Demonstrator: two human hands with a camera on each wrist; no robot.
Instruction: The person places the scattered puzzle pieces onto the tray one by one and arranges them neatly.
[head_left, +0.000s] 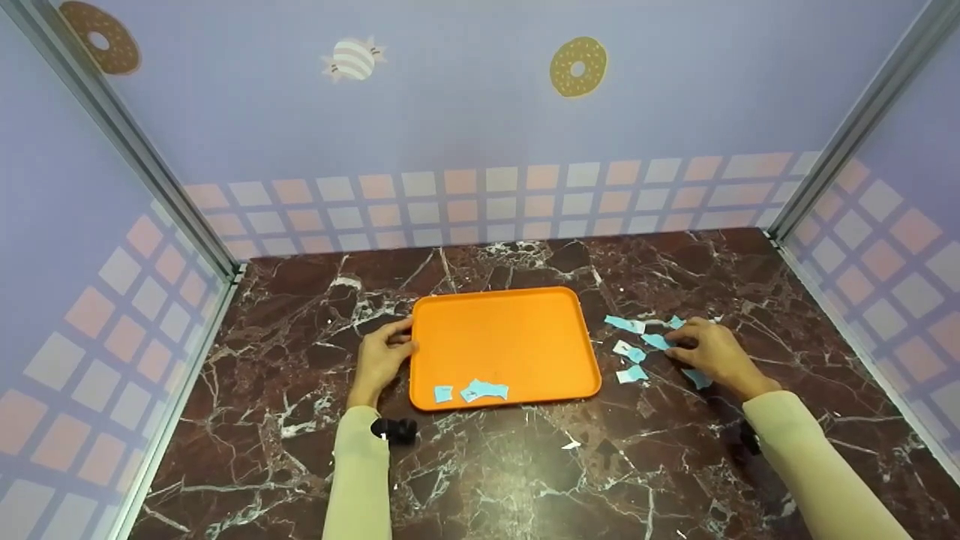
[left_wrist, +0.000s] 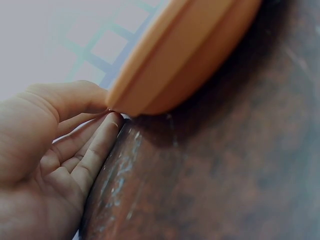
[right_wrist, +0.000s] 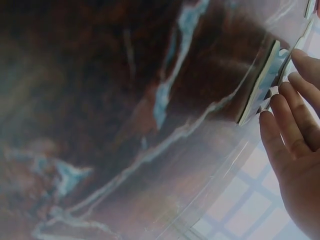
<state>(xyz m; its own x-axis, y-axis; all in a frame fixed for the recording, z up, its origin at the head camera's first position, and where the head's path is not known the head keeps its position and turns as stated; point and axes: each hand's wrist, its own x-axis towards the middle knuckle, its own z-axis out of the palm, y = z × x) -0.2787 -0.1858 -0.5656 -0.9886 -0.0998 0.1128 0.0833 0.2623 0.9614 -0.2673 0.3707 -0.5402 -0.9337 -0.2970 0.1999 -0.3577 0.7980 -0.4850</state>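
At the far left, the left hand [head_left: 381,360] grips the near rim of the orange tray [head_left: 502,330], and the left wrist view adds what the head view hides: thumb and fingertip meeting at the tray's outer wall, low over the marble tabletop [head_left: 480,472]. A black wrist device [head_left: 402,431] sits just below that hand. The tray lies flat between the hands, shallow and round-cornered; along its edge nearest the person, right of the left hand, are one small blue scrap [head_left: 443,394] and an overlapping blue-and-white clump [head_left: 487,390]. Off the tray, just left of the right hand [head_left: 711,352], several loose pieces [head_left: 634,373] lie scattered, blue with white patches and ragged outlines. The right hand's thumb and fingers are apart, tips at a blue piece [head_left: 654,342] they partly cover; the right wrist view shows a pale edge [right_wrist: 260,82] there, but a firm pinch cannot be told. Another piece [head_left: 697,377] is partly hidden below that hand.
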